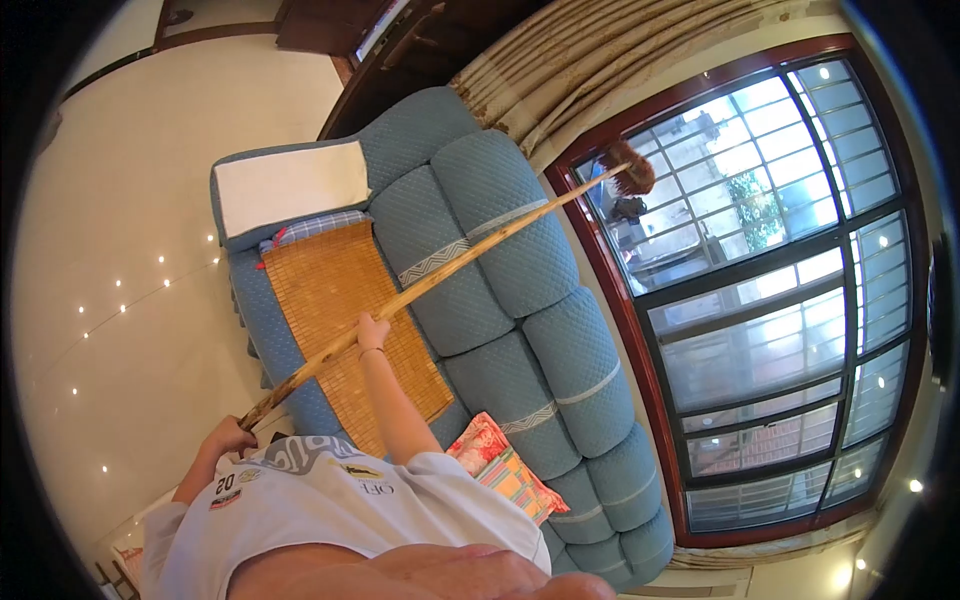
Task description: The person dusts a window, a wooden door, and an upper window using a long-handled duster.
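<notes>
Both my hands grip a long wooden pole [450, 267] with a reddish-brown bristle brush head [630, 168] at its far end. My left hand [232, 436] is closed around the thicker near end, beside my white shirt [350, 500]. Farther along the pole, my right hand [372, 332] wraps around it above the woven mat on the sofa. The pole slants up and to the right over the sofa back. Its brush head appears in front of the window's upper left corner; I cannot tell whether it touches the glass or frame.
A blue quilted sofa [520, 285] carries a woven bamboo mat [340, 290], a white cloth [293, 187] on its armrest and a patterned cushion [505, 465]. Behind it are a barred window [760, 290] and gathered curtains [560, 65]. Pale shiny floor [150, 200] extends along the left.
</notes>
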`<state>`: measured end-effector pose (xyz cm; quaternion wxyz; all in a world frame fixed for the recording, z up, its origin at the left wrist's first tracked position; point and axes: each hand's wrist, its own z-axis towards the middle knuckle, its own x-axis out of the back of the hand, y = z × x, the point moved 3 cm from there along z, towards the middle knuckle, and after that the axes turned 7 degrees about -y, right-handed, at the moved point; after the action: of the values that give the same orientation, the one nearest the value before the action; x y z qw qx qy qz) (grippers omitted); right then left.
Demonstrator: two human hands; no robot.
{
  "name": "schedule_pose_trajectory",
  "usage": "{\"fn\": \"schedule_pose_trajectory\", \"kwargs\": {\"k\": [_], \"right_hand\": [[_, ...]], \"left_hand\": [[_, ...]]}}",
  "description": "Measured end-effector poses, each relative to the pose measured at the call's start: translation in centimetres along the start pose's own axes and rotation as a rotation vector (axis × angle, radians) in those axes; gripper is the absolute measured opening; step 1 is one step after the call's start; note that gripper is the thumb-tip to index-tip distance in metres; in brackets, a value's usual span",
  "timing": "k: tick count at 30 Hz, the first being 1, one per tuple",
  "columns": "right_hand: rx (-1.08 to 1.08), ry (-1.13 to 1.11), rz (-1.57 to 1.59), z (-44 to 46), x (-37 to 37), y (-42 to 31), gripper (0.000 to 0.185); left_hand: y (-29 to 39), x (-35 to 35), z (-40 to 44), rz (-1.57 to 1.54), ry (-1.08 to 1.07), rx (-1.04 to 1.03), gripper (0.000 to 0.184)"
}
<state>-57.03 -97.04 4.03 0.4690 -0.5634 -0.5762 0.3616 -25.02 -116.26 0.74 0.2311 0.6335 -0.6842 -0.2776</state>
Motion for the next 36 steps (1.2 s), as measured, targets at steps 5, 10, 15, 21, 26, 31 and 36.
{"fn": "schedule_pose_trajectory", "kwargs": {"k": [5, 10, 15, 21, 26, 31, 36], "right_hand": [[-0.291, -0.15, 0.041, -4.2, -2.6, 4.7, 0.021], [-0.31, -0.174, 0.144, -5.5, -3.7, 4.8, 0.011], [-0.352, -0.144, 0.169, -4.9, -4.4, 4.0, 0.013], [-0.429, -0.29, 0.298, -3.0, -5.3, 4.3, 0.014], [-0.452, -0.403, 0.325, -0.1, -7.8, 3.0, 0.011], [-0.495, -0.455, 0.482, 5.8, -10.3, 2.4, 0.018], [-0.552, -0.466, 0.534, 5.3, -12.0, -2.8, 0.019]], "left_hand": [[-6.3, 2.9, -2.8, 0.16, 0.044, 0.026, 0.019], [-10.3, 5.0, -0.8, 0.289, 0.144, 0.02, 0.031], [-8.9, 5.9, -1.3, 0.375, 0.197, 0.025, 0.038], [-9.6, 7.9, 1.1, 0.386, 0.162, 0.093, 0.039], [-7.2, 11.6, 1.0, 0.436, 0.208, 0.172, 0.037], [-5.2, 16.5, 2.1, 0.507, 0.255, 0.238, 0.039], [-2.2, 19.8, 1.3, 0.571, 0.366, 0.298, 0.041]]}}
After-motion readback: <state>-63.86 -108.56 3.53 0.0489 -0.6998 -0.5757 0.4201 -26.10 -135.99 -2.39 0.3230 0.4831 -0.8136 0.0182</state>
